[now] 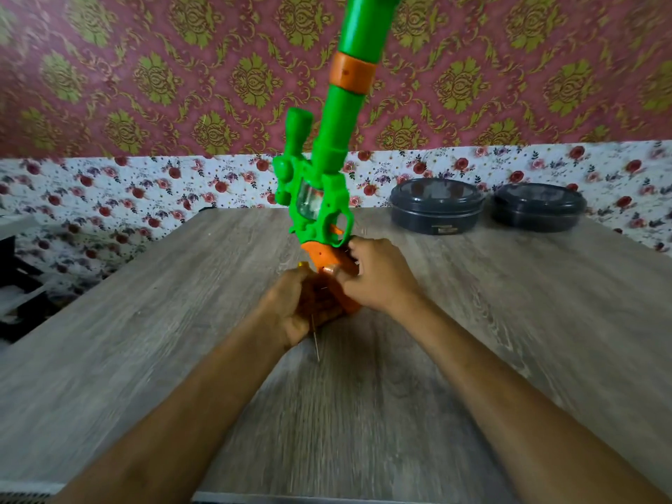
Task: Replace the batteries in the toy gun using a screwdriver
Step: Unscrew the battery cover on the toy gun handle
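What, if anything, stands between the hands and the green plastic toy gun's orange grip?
Nothing visible does. The left hand and right hand both hold the green toy gun's orange grip, the left along with a thin metal screwdriver.

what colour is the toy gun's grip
Orange; the grip shows best in the head view.
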`<state>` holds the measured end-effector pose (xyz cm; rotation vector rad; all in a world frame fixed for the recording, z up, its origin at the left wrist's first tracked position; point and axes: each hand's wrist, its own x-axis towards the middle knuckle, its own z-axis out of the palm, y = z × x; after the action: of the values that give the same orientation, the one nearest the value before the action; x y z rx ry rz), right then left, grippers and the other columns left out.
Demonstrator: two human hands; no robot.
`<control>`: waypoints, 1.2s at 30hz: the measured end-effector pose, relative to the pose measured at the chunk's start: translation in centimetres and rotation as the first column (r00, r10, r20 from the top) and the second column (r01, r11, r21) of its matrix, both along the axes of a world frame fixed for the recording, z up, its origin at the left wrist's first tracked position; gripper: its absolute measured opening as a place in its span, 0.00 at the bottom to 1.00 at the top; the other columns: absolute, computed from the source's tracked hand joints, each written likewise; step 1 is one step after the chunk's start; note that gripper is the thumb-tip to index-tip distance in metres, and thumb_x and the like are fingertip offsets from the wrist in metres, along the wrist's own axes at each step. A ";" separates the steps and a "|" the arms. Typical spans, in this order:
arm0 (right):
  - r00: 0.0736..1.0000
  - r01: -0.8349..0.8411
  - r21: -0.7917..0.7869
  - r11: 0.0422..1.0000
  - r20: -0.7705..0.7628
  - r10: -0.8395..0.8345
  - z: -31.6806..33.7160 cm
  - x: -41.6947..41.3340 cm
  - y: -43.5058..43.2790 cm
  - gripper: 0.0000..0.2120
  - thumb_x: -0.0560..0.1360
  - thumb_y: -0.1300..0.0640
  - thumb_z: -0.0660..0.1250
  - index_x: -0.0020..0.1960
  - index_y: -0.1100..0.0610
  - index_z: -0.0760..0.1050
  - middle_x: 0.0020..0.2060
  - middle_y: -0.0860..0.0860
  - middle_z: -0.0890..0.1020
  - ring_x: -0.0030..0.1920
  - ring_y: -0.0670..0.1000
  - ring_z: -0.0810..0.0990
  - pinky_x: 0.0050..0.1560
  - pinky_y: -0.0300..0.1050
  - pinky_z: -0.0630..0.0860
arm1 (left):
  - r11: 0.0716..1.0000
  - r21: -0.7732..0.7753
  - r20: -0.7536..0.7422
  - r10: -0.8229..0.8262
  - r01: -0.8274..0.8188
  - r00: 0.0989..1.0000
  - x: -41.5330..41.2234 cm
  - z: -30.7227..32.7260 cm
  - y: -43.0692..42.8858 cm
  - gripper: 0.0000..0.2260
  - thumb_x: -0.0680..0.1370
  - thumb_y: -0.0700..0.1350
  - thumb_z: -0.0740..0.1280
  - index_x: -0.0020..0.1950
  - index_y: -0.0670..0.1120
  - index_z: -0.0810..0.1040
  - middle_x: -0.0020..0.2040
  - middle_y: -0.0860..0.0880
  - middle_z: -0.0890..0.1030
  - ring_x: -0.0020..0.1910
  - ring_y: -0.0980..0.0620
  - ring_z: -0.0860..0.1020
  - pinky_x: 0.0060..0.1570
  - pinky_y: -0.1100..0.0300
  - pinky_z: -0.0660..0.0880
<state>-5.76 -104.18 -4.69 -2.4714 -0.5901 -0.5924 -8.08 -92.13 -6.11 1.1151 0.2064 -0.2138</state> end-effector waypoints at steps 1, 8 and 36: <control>0.999 0.007 -0.067 0.998 0.044 -0.004 0.3 -0.5 0.2 0.15 0.72 0.49 0.66 0.52 0.59 0.75 0.50 0.57 0.82 0.53 0.60 0.78 0.49 0.46 0.73 | 1.000 0.008 0.018 -0.012 0.012 1.000 0.0 0.0 0.1 0.13 0.80 0.41 0.52 0.45 0.41 0.76 0.31 0.44 0.82 0.37 0.46 0.79 0.39 0.53 0.78; 0.977 0.020 -0.321 0.947 0.208 0.050 1.5 -2.5 0.6 0.14 0.75 0.51 0.61 0.58 0.57 0.71 0.50 0.56 0.80 0.51 0.60 0.78 0.47 0.47 0.71 | 0.999 -0.022 0.034 -0.023 0.024 0.999 -0.2 0.3 0.0 0.13 0.79 0.39 0.53 0.40 0.42 0.73 0.25 0.47 0.79 0.23 0.54 0.79 0.23 0.65 0.76; 0.912 0.028 -0.384 0.923 0.388 0.134 1.9 -1.5 -0.2 0.22 0.77 0.54 0.59 0.69 0.55 0.63 0.57 0.51 0.78 0.53 0.55 0.79 0.38 0.41 0.63 | 0.948 -0.315 0.112 0.086 -0.047 0.990 0.6 -0.3 0.4 0.10 0.78 0.36 0.53 0.54 0.38 0.72 0.39 0.42 0.80 0.35 0.49 0.81 0.33 0.59 0.81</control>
<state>-7.26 -104.38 -2.82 -2.6901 -1.0190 -1.0770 -7.50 -91.78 -6.39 0.8023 0.0945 -0.1111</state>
